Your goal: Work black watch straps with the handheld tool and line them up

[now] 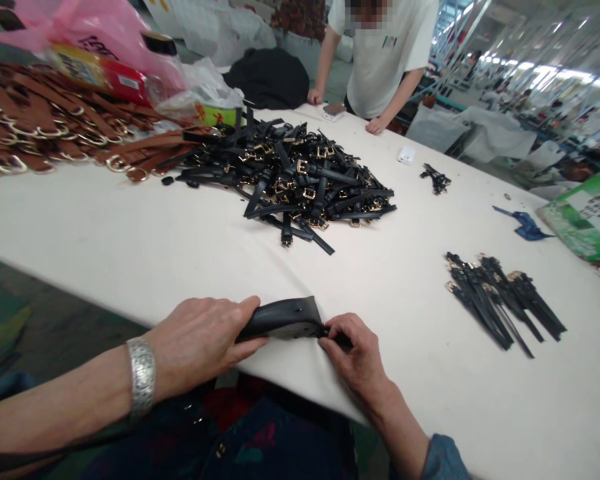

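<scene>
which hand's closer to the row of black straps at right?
Right. The right hand pinches the dark strap at the end toward the strap row; the left hand grips its other end, farther off.

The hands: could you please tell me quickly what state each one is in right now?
Left hand: closed on one end of the black strap.
Right hand: closed, pinching the strap's other end.

You can read no word for certain here. At the tabletop's [180, 247] far left corner, the pink bag [105, 30] bears dark print, too blurred to make out. The red and yellow packet [97, 70] below it has a white label, illegible. The green box [583, 220] at the right edge shows a pale panel, its lettering too small.
</scene>
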### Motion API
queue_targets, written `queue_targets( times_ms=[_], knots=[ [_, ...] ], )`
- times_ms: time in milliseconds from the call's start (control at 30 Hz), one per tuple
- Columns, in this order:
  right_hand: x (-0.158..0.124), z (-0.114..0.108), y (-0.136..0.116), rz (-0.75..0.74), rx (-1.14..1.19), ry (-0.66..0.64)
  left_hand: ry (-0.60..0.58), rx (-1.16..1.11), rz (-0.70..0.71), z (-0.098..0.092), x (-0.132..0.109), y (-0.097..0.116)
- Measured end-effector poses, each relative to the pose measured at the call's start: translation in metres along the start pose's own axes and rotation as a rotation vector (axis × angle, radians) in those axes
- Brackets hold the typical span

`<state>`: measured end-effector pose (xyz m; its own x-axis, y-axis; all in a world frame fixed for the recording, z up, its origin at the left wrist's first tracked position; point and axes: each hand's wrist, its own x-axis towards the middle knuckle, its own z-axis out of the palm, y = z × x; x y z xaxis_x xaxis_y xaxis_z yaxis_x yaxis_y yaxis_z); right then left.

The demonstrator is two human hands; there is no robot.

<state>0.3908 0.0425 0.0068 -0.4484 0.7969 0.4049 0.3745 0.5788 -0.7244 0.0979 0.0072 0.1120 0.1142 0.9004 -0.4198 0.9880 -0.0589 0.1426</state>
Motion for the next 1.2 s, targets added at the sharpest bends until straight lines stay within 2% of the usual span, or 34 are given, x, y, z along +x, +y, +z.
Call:
queue_targets(
  times_ms=[133,233,333,433,567,667,833,1033,1100,1200],
  knots=[
    [0.0,-0.001,0.0,0.002,0.014,-0.006,0.021,-0.027,-0.046,0.005,-0.005,-0.016],
    [0.0,-0.001,0.0,0.017,0.022,-0.021,0.009,-0.036,-0.015,0.006,-0.017,-0.017],
    [0.0,-0.001,-0.001,0.037,0.019,-0.025,-0.072,0.02,0.014,-0.001,-0.023,-0.003],
    [-0.001,0.001,-0.001,0.052,0.009,-0.018,-0.123,0.091,0.01,-0.014,-0.019,0.018],
    [-0.003,0.003,0.0,0.063,-0.039,0.013,-0.111,0.141,0.032,-0.027,-0.005,0.038],
    [-0.004,0.003,0.0,0.067,-0.08,0.048,-0.078,0.133,0.035,-0.028,0.005,0.041],
    [-0.006,0.003,0.001,0.039,-0.084,0.032,-0.03,0.143,-0.041,-0.023,0.007,0.021],
    [-0.005,0.004,0.002,0.039,-0.079,0.016,0.029,0.072,-0.058,-0.01,-0.024,-0.017],
    [-0.005,0.004,0.001,0.039,-0.073,0.012,0.035,0.039,-0.042,-0.004,-0.03,-0.023],
    [-0.004,0.002,-0.001,0.055,-0.064,-0.01,0.019,-0.009,-0.031,0.002,-0.027,-0.023]
  ],
)
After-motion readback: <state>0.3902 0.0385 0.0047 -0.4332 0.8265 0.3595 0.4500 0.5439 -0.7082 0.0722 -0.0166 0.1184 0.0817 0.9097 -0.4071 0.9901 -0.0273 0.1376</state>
